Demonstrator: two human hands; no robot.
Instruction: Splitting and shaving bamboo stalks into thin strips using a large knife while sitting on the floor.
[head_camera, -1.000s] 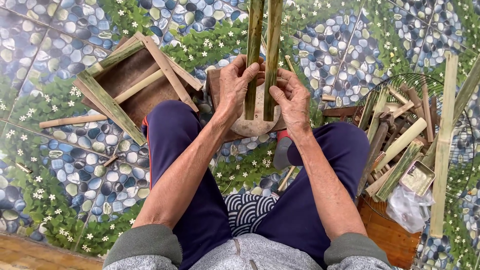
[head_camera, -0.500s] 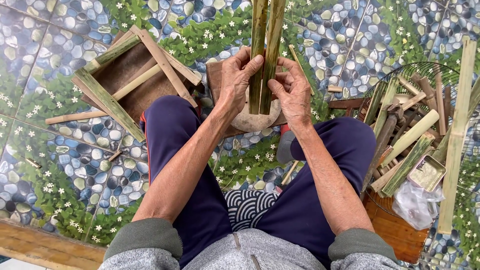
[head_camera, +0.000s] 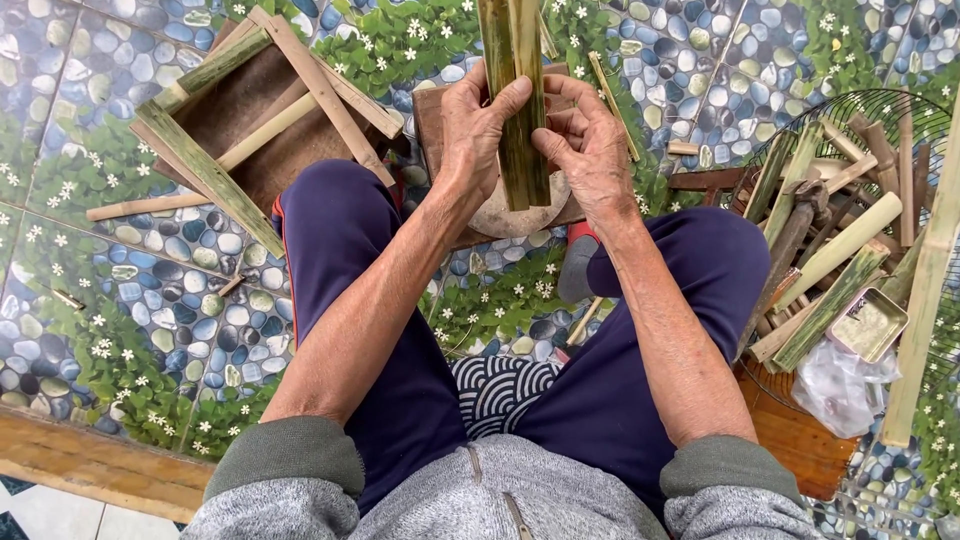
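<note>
Gripping upright green bamboo strips (head_camera: 520, 110) between both hands, the left hand (head_camera: 478, 130) wrapped around them, the right hand (head_camera: 585, 145) pinching their edge, above a wooden block (head_camera: 520, 215) between the knees; sharp split edges could slice fingers if the strips slip

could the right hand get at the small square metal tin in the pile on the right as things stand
Probably yes, but not at once. The right hand is gripping the upright green bamboo strips together with the left hand. The small square metal tin lies uncovered atop the cut bamboo sticks beside the right knee.
</note>
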